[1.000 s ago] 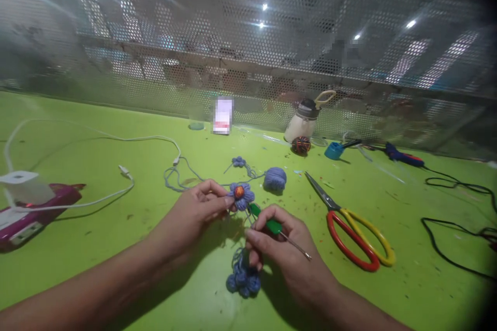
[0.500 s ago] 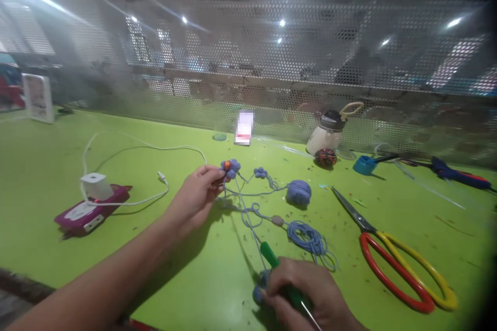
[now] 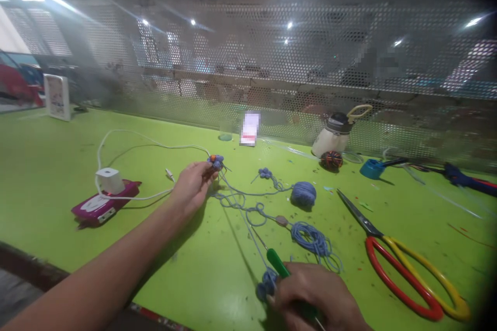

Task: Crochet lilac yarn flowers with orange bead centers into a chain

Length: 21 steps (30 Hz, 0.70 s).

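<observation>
My left hand pinches a small purple crocheted flower with an orange centre above the table. Closed around the green handle of a crochet hook is my right hand, near the front edge. At its fingertips sits another blue-purple yarn piece, partly hidden by the hand. Strands of yarn run between the two hands. A second crocheted flower lies beyond them, beside a purple yarn ball. Loose coils of yarn rest right of the middle.
Large scissors with red and yellow handles lie at right. A purple power strip with a white charger and cable stands at left. Along the back are a phone, a bottle, a multicoloured yarn ball and blue tape.
My left hand has moved a little left with the flower, away from the second flower. My right hand keeps the crochet hook low at the front. The whole view has shifted slightly.
</observation>
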Motion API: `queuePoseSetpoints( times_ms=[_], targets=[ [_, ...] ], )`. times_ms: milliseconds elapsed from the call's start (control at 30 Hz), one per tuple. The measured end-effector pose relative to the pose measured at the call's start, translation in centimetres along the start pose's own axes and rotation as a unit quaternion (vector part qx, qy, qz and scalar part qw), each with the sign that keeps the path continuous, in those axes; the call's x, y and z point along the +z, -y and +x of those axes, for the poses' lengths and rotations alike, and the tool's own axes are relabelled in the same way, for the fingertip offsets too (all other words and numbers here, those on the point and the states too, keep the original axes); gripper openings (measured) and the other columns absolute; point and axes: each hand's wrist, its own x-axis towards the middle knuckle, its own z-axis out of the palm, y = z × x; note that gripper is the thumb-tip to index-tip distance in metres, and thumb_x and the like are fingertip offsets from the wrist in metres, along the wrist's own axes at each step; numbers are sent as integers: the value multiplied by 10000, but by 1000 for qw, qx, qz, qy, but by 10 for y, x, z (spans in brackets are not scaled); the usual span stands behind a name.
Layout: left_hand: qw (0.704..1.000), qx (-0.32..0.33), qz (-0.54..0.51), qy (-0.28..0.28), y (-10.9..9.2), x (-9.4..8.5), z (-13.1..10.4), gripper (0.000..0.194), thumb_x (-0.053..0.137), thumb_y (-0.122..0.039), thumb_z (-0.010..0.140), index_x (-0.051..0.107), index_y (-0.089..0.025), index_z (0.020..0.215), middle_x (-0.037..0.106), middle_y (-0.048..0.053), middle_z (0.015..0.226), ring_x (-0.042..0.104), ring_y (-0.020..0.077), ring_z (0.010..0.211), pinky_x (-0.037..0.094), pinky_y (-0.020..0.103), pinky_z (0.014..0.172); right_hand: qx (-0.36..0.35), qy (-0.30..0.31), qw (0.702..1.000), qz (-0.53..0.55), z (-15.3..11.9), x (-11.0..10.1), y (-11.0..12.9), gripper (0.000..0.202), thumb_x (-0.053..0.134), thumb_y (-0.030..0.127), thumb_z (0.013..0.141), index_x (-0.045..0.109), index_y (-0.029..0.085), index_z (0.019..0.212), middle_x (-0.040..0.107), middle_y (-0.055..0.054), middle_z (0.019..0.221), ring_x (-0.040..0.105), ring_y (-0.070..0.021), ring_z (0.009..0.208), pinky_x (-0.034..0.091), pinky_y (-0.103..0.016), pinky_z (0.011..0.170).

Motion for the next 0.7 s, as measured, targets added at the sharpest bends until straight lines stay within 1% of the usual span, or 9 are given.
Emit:
queuePoseSetpoints(
  times_ms=[33, 100, 167, 233, 367, 467, 533, 600, 700],
  targets=[
    [1000, 3, -3, -3, -1, -1, 2, 156, 637, -49, 747, 570, -174, 683, 698, 66, 819, 644, 152, 798, 499, 257, 688, -21, 3, 1000, -10, 1, -4, 5, 100, 623, 146, 726, 634, 239, 691, 630, 19, 589, 576, -119, 524, 430, -218, 527],
    [1000, 8, -8, -10, -2, -3, 7, 151, 618, -37, 748, 578, -173, 695, 699, 62, 808, 650, 154, 804, 503, 256, 701, -63, 3, 998, -20, 2, -8, 11, 178, 568, 70, 726, 624, 236, 758, 629, 18, 602, 576, -120, 527, 428, -221, 534],
    [1000, 8, -8, -19, -4, -6, 12, 142, 599, -27, 744, 593, -167, 717, 696, 61, 788, 651, 150, 791, 495, 242, 693, -81, -6, 997, -18, 2, -10, 14, 186, 564, 59, 727, 611, 235, 764, 619, 24, 588, 568, -118, 512, 419, -217, 519],
    [1000, 3, -7, -18, -6, -9, 14, 127, 581, -31, 745, 607, -155, 737, 695, 73, 791, 652, 150, 791, 487, 234, 687, -75, -16, 997, -12, 3, -10, 17, 174, 566, 65, 735, 607, 232, 765, 632, 23, 606, 585, -121, 530, 435, -219, 536],
    [1000, 2, -4, 14, -9, -6, 6, 77, 589, -75, 749, 628, -136, 773, 697, 95, 834, 650, 153, 814, 473, 226, 680, -5, -44, 999, -7, 7, -12, 21, 118, 557, 103, 785, 591, 212, 757, 646, 16, 647, 606, -117, 567, 458, -218, 565],
    [999, 7, 4, 46, -11, 1, -8, 70, 633, -88, 714, 614, -145, 748, 692, 72, 820, 628, 140, 765, 446, 222, 636, 48, -8, 998, -36, 12, -17, 21, 50, 562, 181, 832, 604, 187, 807, 638, -11, 670, 605, -136, 589, 462, -243, 564],
    [997, 7, 11, 70, -11, 8, -20, 85, 646, -92, 700, 585, -151, 702, 688, 60, 820, 617, 138, 751, 439, 229, 630, 65, 8, 997, -50, 16, -21, 19, 106, 533, 228, 876, 623, 173, 879, 657, -35, 724, 619, -157, 636, 482, -280, 619],
    [993, -4, 45, 107, -9, 15, -33, 123, 636, -79, 694, 546, -157, 661, 670, 43, 773, 594, 128, 706, 427, 232, 621, 82, -14, 995, -47, 21, -27, 16, 175, 481, 254, 927, 633, 173, 952, 674, -50, 800, 631, -166, 702, 489, -303, 683],
    [984, -33, 86, 152, -5, 27, -52, 139, 656, -83, 674, 542, -161, 690, 661, 33, 721, 590, 138, 666, 414, 241, 604, 106, -88, 990, -26, 31, -34, 12, 210, 458, 292, 955, 635, 178, 970, 669, -59, 872, 625, -171, 789, 480, -301, 713]
  ],
)
